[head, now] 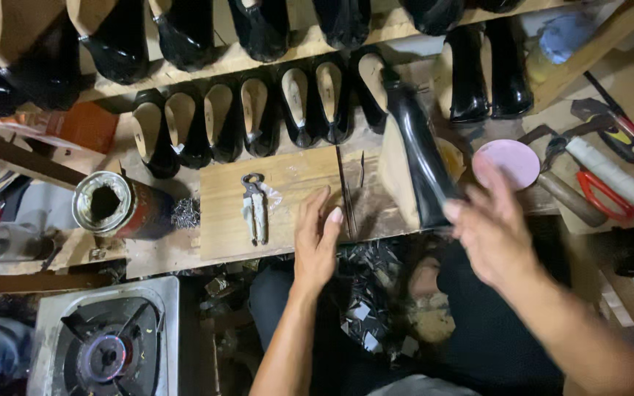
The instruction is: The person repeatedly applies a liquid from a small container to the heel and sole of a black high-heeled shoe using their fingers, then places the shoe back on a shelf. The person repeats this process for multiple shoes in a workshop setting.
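My left hand (317, 238) lies flat, fingers together, on a light wooden board (225, 220) at the bench's front edge, holding nothing. Just left of it on the board lie metal pincers (255, 207). My right hand (487, 224) is blurred, fingers spread, hovering beside a glossy black shoe on its last (420, 158) that stands tilted on the bench; whether it touches the shoe is unclear. A pink round lid (509, 162) sits just behind that hand.
Rows of black shoes on lasts (258, 114) fill the racks behind. An open tin can (111, 205) stands at left, a gas stove (108, 345) below it. Red-handled pliers, a white roll and a hammer (610, 176) lie at right. Black scraps (368, 293) litter my lap.
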`<state>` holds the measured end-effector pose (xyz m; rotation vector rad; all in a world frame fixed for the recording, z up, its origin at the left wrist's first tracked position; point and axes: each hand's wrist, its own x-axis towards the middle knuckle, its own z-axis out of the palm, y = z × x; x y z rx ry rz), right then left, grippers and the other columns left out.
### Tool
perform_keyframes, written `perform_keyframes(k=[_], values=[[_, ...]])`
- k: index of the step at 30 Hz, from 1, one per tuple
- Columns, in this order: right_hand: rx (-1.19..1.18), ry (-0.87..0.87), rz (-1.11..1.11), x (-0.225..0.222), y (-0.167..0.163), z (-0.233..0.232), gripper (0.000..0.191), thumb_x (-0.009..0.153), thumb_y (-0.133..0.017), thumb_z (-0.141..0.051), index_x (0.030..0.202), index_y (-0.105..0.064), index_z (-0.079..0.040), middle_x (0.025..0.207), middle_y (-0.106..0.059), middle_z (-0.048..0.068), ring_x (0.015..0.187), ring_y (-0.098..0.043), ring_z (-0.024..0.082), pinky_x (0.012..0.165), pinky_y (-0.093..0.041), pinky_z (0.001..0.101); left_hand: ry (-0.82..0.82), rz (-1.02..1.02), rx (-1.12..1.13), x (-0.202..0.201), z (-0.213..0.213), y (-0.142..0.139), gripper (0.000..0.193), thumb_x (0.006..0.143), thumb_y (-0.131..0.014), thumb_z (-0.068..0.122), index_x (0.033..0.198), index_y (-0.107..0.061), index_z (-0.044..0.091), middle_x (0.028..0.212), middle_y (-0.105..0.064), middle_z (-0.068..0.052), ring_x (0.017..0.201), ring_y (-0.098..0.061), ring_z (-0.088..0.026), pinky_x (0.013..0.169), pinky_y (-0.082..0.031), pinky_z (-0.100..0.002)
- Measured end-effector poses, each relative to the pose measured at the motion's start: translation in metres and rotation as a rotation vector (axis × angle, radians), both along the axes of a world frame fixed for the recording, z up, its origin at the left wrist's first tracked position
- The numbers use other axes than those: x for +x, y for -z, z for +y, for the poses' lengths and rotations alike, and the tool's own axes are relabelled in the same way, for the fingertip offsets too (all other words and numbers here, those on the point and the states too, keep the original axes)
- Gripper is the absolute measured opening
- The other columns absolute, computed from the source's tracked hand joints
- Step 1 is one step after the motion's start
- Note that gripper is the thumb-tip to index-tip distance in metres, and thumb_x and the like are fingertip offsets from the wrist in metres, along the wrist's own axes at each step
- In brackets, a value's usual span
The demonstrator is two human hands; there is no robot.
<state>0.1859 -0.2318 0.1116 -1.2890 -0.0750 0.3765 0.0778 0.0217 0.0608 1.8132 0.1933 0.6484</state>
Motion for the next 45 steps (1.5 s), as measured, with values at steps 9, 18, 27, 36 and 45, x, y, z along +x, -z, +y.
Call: perform_keyframes(k=[9,18,27,36,45], values=[[-0.123,0.082,-0.046,0.142,-0.033,0.065,0.092,0.089,-0.070,-0.002,0.165,-0.019,-0.015,0.136,-0.059,0.023,0.113,-0.067,0.033,0.080,-0.064,0.0484,-0.166,0.037,0.262,0.014,0.001,0.011,0.023,0.095,-0.068,0.015,0.115,-0.069,0.001,0.116,-0.070,-0.016,0.107,-0.070,-0.032,0.093,-0.055,-0.037],[-0.282,0.071,0.022,0.168,-0.032,0.105,0.095,0.084,-0.073,-0.001,0.163,-0.024,-0.020,0.146,-0.050,0.020,0.120,-0.064,0.032,0.085,-0.063,0.0513,-0.166,0.046,0.287,0.013,0.001,0.008,0.020,0.093,-0.068,0.011,0.110,-0.070,0.002,0.115,-0.072,-0.015,0.101,-0.072,-0.033,0.085,-0.058,-0.037],[-0.258,0.056,0.078,0.179,-0.019,0.106,0.098,0.087,-0.074,-0.004,0.165,-0.017,-0.023,0.154,-0.038,0.024,0.128,-0.058,0.038,0.087,-0.065,0.0512,-0.167,0.039,0.341,0.013,0.001,0.006,0.020,0.092,-0.068,0.010,0.110,-0.072,0.002,0.115,-0.071,-0.015,0.101,-0.071,-0.033,0.088,-0.058,-0.039],[-0.855,0.035,-0.360,0.169,-0.021,0.075,0.093,0.091,-0.077,-0.021,0.164,-0.022,-0.008,0.129,-0.069,0.025,0.101,-0.070,0.032,0.079,-0.057,0.0429,-0.175,0.022,0.362,0.013,0.000,0.001,0.022,0.090,-0.069,0.010,0.111,-0.073,0.002,0.115,-0.071,-0.015,0.101,-0.071,-0.034,0.087,-0.058,-0.040],[-1.037,-0.224,-0.769,0.163,-0.038,0.139,0.078,0.089,-0.074,-0.031,0.157,-0.042,-0.009,0.126,-0.069,0.023,0.104,-0.070,0.035,0.090,-0.056,0.0462,-0.187,0.012,0.359,0.012,-0.002,-0.001,0.022,0.089,-0.070,0.010,0.109,-0.073,0.003,0.115,-0.072,-0.014,0.101,-0.071,-0.033,0.087,-0.058,-0.040]])
